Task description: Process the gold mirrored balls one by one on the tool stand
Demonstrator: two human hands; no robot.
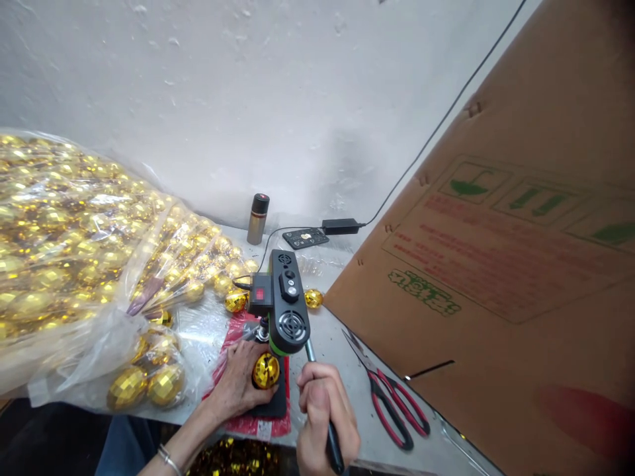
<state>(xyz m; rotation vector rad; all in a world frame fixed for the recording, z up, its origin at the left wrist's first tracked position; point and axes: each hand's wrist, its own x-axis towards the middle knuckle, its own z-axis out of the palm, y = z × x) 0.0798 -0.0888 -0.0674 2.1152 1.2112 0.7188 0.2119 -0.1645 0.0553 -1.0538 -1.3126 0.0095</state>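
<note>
A small black-and-green drill press (289, 301) stands on the table, with a switch box (260, 293) on its left side. On its black base (276, 404) my left hand (241, 378) holds a shiny gold faceted ball (266, 370), the fingers curled around its left and near sides. The machine's head hides the spot right above the ball. My right hand (325, 416) is wrapped around the press's lever (336, 451), whose metal rod runs up to the machine. Red plastic (248, 423) lies under the base.
A big clear bag (74, 225) of gold balls fills the left, with loose balls (313, 299) near the press. Red-handled scissors (387, 396) lie right, beside a large cardboard box (486, 264). Behind are a bottle (258, 219), a phone (305, 237) and a power adapter (340, 227).
</note>
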